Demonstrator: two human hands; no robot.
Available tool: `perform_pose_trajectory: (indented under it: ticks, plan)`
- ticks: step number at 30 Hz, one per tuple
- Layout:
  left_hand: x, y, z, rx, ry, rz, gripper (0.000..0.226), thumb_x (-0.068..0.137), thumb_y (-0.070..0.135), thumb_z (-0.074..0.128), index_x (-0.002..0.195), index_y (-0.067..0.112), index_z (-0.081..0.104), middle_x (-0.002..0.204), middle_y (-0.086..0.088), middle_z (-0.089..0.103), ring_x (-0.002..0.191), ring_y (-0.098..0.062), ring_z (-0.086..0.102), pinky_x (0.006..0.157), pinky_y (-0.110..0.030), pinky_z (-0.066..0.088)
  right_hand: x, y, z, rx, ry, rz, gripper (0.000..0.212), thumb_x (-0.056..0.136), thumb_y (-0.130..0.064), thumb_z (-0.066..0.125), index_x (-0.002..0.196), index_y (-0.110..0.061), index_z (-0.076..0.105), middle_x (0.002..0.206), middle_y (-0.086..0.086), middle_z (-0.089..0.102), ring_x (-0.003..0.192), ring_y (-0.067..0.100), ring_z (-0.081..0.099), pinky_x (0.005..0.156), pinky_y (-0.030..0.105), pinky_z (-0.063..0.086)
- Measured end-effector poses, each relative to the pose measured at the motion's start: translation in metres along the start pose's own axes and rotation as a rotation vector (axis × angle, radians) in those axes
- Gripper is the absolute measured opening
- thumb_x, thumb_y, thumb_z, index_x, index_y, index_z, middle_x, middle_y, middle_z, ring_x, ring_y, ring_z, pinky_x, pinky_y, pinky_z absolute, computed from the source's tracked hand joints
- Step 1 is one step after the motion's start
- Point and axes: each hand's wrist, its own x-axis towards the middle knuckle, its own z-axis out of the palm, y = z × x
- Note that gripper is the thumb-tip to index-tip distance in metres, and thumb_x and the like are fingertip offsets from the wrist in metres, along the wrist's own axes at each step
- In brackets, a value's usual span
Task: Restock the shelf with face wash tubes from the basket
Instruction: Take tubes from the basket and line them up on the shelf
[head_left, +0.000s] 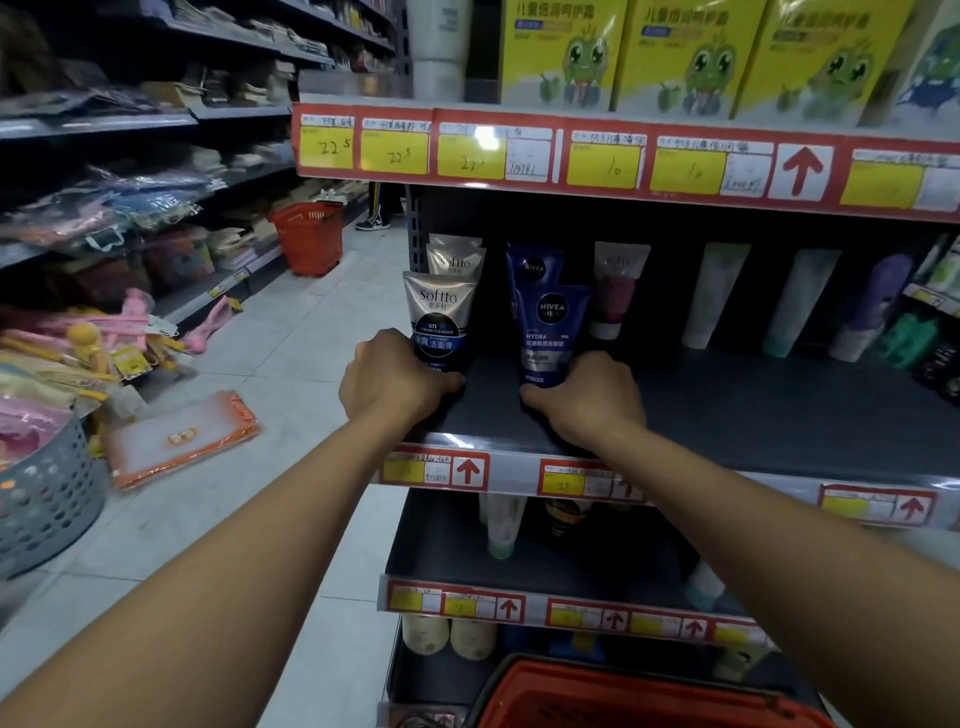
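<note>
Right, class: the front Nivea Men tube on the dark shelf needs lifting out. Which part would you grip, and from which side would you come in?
Grip the Nivea Men tube low on its body, near the cap end it stands on, coming from the open shelf front. It stands upright, a second Nivea tube is close behind, and the right hand already holds it at the base.

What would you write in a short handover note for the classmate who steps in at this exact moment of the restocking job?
Left hand: grip on the base of the front Softto tube, standing on the shelf.
Right hand: grip on the base of the front Nivea Men tube, standing beside it.
Done: one more Softto and one more Nivea tube already stand behind each.
Left: let go, straighten both, then check the red basket below; its contents are out of view.
</note>
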Motion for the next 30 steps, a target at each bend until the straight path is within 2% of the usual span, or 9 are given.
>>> perform_pose_trajectory:
  ticks: [3,10,15,19,22,25,30]
  plan:
    - [0.015,0.005,0.009,0.002,0.012,-0.017,0.062,0.059,0.061,0.09,0.099,0.018,0.072,0.099,-0.006,0.071,0.086,-0.03,0.065,0.062,-0.032,0.044,0.016,-0.005,0.008,0.006,0.003,0.01,0.045,0.069,-0.051,0.083,0.1,-0.022,0.068,0.092,-0.003,0.069,0.078,0.018,0.066,0.063,0.03,0.054]
    - [0.04,0.006,0.026,-0.026,0.037,-0.016,0.062,0.059,0.059,0.09,0.102,0.017,0.073,0.099,-0.008,0.072,0.088,-0.031,0.068,0.064,-0.032,0.048,0.044,-0.007,0.022,0.007,0.025,-0.001,0.05,0.069,-0.052,0.082,0.105,-0.021,0.068,0.092,-0.003,0.067,0.077,0.018,0.063,0.059,0.026,0.048]
    - [0.047,0.005,0.037,-0.04,0.059,-0.002,0.065,0.063,0.059,0.087,0.11,0.017,0.072,0.104,-0.008,0.072,0.092,-0.032,0.069,0.065,-0.033,0.046,0.055,-0.007,0.025,-0.003,0.005,-0.021,0.042,0.073,-0.052,0.08,0.1,-0.022,0.068,0.09,-0.003,0.068,0.074,0.015,0.063,0.056,0.025,0.045]
    - [0.047,0.0,0.047,-0.073,0.104,0.019,0.065,0.063,0.062,0.081,0.109,0.018,0.068,0.101,-0.005,0.073,0.09,-0.03,0.068,0.064,-0.033,0.046,0.055,-0.001,0.032,-0.008,0.016,-0.044,0.04,0.073,-0.055,0.077,0.09,-0.02,0.067,0.083,-0.003,0.068,0.07,0.014,0.064,0.052,0.024,0.045]
    - [0.048,-0.003,0.049,-0.099,0.108,0.033,0.07,0.064,0.065,0.078,0.114,0.017,0.064,0.107,-0.005,0.07,0.101,-0.031,0.064,0.07,-0.034,0.046,0.053,0.001,0.034,-0.042,0.015,-0.077,0.037,0.076,-0.055,0.073,0.086,-0.021,0.065,0.08,-0.004,0.065,0.069,0.012,0.062,0.052,0.025,0.047]
    - [0.047,-0.004,0.049,0.007,0.128,0.031,0.072,0.065,0.076,0.068,0.108,0.019,0.071,0.11,-0.007,0.065,0.112,-0.031,0.051,0.08,-0.036,0.039,0.053,0.0,0.032,-0.063,0.026,-0.084,0.039,0.079,-0.055,0.072,0.087,-0.019,0.063,0.081,-0.004,0.063,0.07,0.013,0.061,0.058,0.028,0.052]
    - [0.05,-0.007,0.051,0.005,0.087,-0.014,0.069,0.061,0.076,0.069,0.102,0.021,0.076,0.106,-0.005,0.062,0.112,-0.03,0.049,0.08,-0.037,0.045,0.051,0.0,0.031,-0.091,0.021,-0.088,0.039,0.082,-0.056,0.07,0.088,-0.019,0.062,0.079,-0.005,0.061,0.068,0.012,0.058,0.06,0.029,0.054]
